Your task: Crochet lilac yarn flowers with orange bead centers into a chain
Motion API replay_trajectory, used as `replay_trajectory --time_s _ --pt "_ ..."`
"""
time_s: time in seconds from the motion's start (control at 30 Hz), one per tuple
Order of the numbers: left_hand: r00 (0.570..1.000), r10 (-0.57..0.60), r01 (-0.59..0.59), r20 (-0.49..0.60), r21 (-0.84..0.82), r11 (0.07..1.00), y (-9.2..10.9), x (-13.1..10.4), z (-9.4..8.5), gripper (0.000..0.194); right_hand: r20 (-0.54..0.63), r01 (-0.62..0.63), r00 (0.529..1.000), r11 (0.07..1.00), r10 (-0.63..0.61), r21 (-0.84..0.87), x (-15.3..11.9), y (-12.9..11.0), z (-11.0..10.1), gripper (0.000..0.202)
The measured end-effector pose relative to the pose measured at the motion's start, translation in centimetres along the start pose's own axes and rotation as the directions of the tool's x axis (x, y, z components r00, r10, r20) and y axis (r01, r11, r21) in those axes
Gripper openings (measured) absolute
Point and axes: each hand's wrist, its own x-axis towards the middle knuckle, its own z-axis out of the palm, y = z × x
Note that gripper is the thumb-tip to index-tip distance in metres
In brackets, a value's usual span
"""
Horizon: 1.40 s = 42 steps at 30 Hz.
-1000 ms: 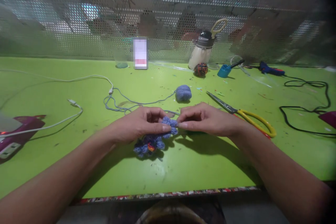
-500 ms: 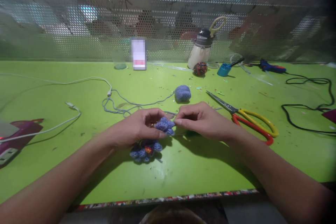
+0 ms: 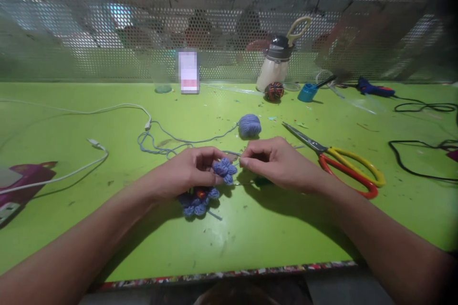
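Observation:
My left hand (image 3: 193, 167) is closed on a blue-purple crocheted flower (image 3: 225, 170), with its petals facing right. To the right, my right hand (image 3: 268, 159) pinches with thumb and forefinger at a short strand of yarn beside the petals; its fingertips are apart from the flower. Below my left hand lies a second crocheted piece (image 3: 196, 206) with several petals, an orange-red middle and a loose yarn tail. A thin rod with a dark green end (image 3: 263, 181) shows partly under my right hand. Behind both hands sits a blue-purple yarn ball (image 3: 249, 126), its strand looping left and back towards them.
Scissors (image 3: 315, 147) with red and yellow handles lie right of my right hand. Farther back are a phone (image 3: 188, 71), a bottle (image 3: 275, 64), a multicoloured yarn ball (image 3: 274, 91), a blue pot (image 3: 307, 93) and a glue gun (image 3: 375, 88). White cables and a purple power strip (image 3: 28, 178) are left.
My right fingertips have drawn slightly away from the flower, and a strand now shows between them. The flower has turned a little, so its petals show more fully.

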Motion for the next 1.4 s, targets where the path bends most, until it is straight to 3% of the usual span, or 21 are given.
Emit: replay_trajectory --time_s 0.1,0.23,0.43,0.6,0.7,0.83,0.9,1.03,1.2,1.4 --pt "1.0 0.001 -0.001 0.006 -0.011 1.0 0.0 -0.1 -0.2 0.03 0.0 -0.044 0.999 0.998 0.044 0.05 -0.1 0.0 0.0 0.012" --pt "1.0 -0.016 0.017 0.013 -0.07 0.997 -0.3 -0.1 -0.1 0.035 -0.061 -0.018 0.998 0.998 0.021 0.057 -0.3 -0.2 0.1 0.026" --pt "1.0 -0.007 0.013 0.024 -0.238 0.971 -1.1 0.3 0.1 0.026 0.056 -0.087 0.995 0.992 0.082 0.087 -0.4 -0.5 0.8 0.029" --pt "0.999 -0.013 0.028 0.052 -0.302 0.953 -0.7 0.3 0.3 0.027 0.034 -0.086 0.996 0.993 0.084 0.084 -0.4 -0.1 1.4 0.024" --pt "0.997 0.046 -0.031 0.057 -0.234 0.972 -0.7 0.1 0.6 0.039 -0.012 -0.069 0.998 0.997 0.069 0.018 -0.4 0.1 1.9 0.022" --pt "0.986 0.142 -0.125 0.093 -0.166 0.978 -1.4 0.4 1.2 0.079 -0.063 -0.036 0.998 0.997 0.032 -0.073 -0.3 0.1 2.4 0.019" --pt "0.985 0.158 -0.149 0.074 -0.11 0.983 -1.8 0.6 1.4 0.088 -0.08 -0.038 0.996 0.993 0.03 -0.108 -0.2 0.1 2.5 0.019" --pt "0.981 0.191 -0.192 0.02 0.034 0.981 -2.1 1.0 1.2 0.075 -0.078 -0.066 0.996 0.982 0.053 -0.176 0.2 0.5 2.1 0.018" --pt "0.984 0.179 -0.18 0.021 0.185 0.966 -2.1 1.2 0.3 0.052 0.004 -0.052 0.999 0.967 0.054 -0.248 0.5 0.9 1.4 0.021" --pt "0.988 0.151 -0.124 -0.025 0.442 0.888 -1.3 0.8 -0.2 0.063 -0.052 -0.054 0.998 0.955 0.04 -0.293 1.0 1.3 1.0 0.024"
